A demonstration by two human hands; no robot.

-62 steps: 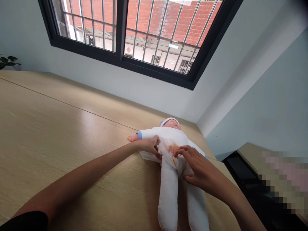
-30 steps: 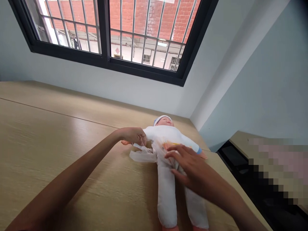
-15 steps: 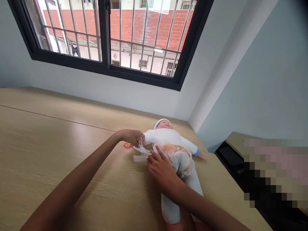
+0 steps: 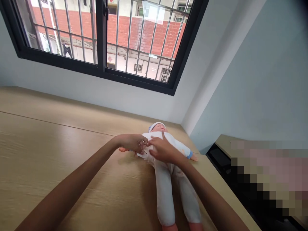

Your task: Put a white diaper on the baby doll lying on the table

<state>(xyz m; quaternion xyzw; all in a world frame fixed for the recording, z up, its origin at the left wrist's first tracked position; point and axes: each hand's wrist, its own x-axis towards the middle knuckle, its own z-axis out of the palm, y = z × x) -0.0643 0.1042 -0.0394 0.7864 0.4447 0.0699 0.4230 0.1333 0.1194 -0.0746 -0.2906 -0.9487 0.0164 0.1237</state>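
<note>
A baby doll (image 4: 180, 146) in white clothes and a white cap lies on its back on the wooden table, legs toward me. Around its waist is a white diaper (image 4: 149, 159), its front mostly covered by my hands. My left hand (image 4: 134, 142) is at the doll's side, fingers bent in a pinch at the diaper's side edge; the exact grip is partly hidden. Over the doll's belly lies my right hand (image 4: 165, 150), its fingers apart and the tips close to my left fingers.
The wooden table (image 4: 72, 166) reaches to the wall below a dark-framed window (image 4: 137, 80) with metal bars. To the right, past the table's edge, stands a dark-sided piece of furniture (image 4: 218, 157), partly blurred out.
My right hand has moved up from the diaper's side onto the doll's belly. The loose side strips, spread out before, are now mostly hidden at my left fingers. The view has shifted slightly.
</note>
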